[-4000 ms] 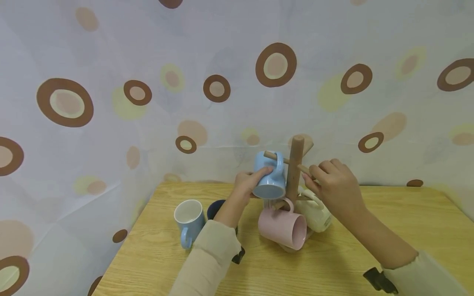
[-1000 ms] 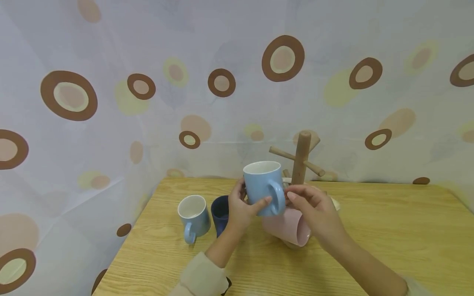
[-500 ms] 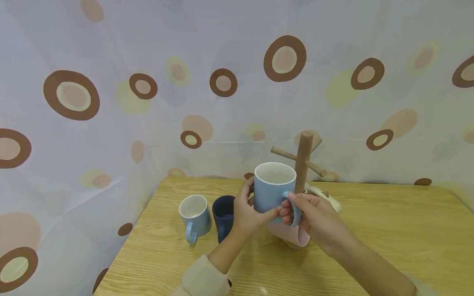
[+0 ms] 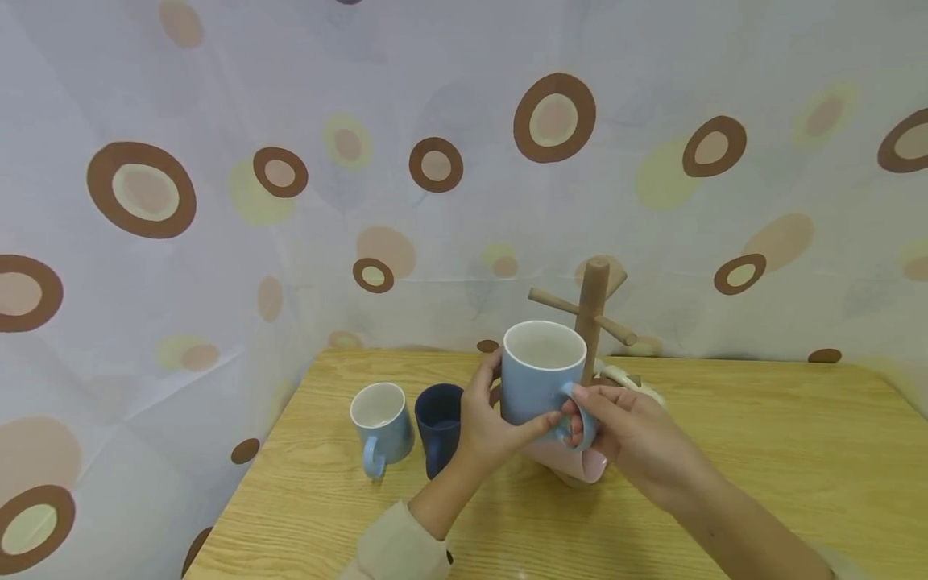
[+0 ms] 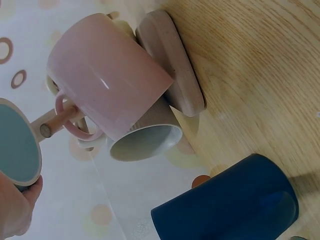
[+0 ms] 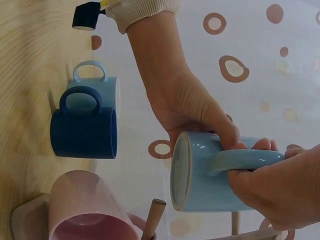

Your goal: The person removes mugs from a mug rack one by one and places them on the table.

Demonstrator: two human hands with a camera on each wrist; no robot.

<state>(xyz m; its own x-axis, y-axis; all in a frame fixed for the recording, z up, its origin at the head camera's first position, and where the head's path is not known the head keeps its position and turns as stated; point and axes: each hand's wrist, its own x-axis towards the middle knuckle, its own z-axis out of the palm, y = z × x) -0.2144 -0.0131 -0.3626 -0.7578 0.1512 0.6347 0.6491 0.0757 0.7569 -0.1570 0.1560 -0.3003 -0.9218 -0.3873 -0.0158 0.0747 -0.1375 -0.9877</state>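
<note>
Patterned sheeting with brown-ringed dots [image 4: 435, 89] stands beyond the hands, and pale wood grain runs across the table [image 4: 768, 451] beneath them. Between the two hands, lifted clear of the tabletop, is a light-blue mug [image 4: 535, 395], mouth upward. Its body sits in the left hand [image 4: 487, 427], whose fingers wrap the side while the thumb lies across the front; the right hand [image 4: 641, 439] grasps the handle [image 4: 586, 427], thumb on top and fingers through the loop. Just behind the held mug rises a wooden rack [image 4: 594, 294], its upper pegs jutting out beyond the hands. Below the hands, a pink mug [image 5: 105, 75] hangs tilted on a lower peg, and a cream mug [image 4: 619, 375] shows partly past the right hand. Just left of the left hand stands a navy mug [image 4: 439, 417], with a second light-blue cup [image 4: 384, 431] farther left beside it.
</note>
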